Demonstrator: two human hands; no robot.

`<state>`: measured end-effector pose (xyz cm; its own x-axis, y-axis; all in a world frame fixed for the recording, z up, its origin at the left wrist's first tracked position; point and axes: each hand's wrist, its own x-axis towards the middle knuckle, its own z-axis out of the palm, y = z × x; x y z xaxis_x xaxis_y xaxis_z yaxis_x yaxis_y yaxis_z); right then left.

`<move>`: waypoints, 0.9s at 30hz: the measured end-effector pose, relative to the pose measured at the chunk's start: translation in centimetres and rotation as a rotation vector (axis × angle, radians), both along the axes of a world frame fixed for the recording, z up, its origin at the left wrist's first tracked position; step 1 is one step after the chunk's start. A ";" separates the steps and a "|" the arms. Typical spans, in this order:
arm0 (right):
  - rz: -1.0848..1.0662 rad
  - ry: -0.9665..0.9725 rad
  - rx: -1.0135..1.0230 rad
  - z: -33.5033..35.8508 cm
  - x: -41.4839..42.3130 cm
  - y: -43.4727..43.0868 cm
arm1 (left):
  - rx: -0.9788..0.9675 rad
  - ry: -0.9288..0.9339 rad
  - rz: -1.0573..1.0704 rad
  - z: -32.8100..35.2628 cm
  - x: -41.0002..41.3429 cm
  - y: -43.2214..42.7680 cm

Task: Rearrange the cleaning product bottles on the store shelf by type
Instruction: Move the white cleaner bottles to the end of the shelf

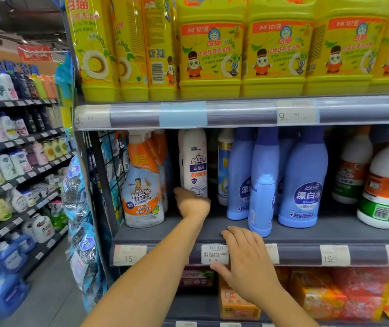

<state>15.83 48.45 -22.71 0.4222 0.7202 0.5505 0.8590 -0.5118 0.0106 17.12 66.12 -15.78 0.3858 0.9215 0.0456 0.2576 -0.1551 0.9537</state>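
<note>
1. The neighbouring aisle [12, 149] fills the left side, its shelves stacked with rows of white, pastel and blue bottles.
2. Yellow dish-soap jugs [276, 50] stand shoulder to shoulder along the top shelf [235, 113].
3. The middle shelf [188, 232] carries the cleaning bottles, and a price rail [365, 254] runs along its front edge.
4. Orange and red packs [330, 293] lie on the shelf below.
5. A cluster of blue bleach bottles [303, 180] stands right of centre, several deep. One of them sits close to the front edge, just beside the right hand.
6. White bottles with orange and green labels [387, 182] stand at the far right, apart from the blue ones.
7. A Mr Muscle spray bottle [142, 185] with an orange trigger head stands at the left end, more of its kind behind it.
8. A white Mr Muscle bottle [197, 161] stands upright, set back on the shelf between the spray bottles and the blue cluster. A slimmer white and blue bottle [224, 166] stands just to its right.
9. The left hand [193, 204] reaches deep into the shelf and meets the foot of the white Mr Muscle bottle. Its fingers are turned away from the camera, so I cannot tell whether they are clamped on the bottle.
10. The right hand [247, 258] holds the price rail, fingers [238, 233] together and draped over the top, thumb hooked beneath.
11. A white price tag [214, 254] sits in the rail, touching the right hand's left side.
</note>
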 end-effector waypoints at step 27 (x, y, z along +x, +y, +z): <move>-0.003 0.007 0.005 0.2 -0.3 0.4 | -0.013 0.107 -0.283 -0.3 -1.2 5.7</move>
<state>15.50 48.84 -22.50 0.4288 0.7161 0.5508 0.8573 -0.5148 0.0018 15.91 71.80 -16.04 0.6292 0.7770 -0.0205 0.3051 -0.2227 0.9259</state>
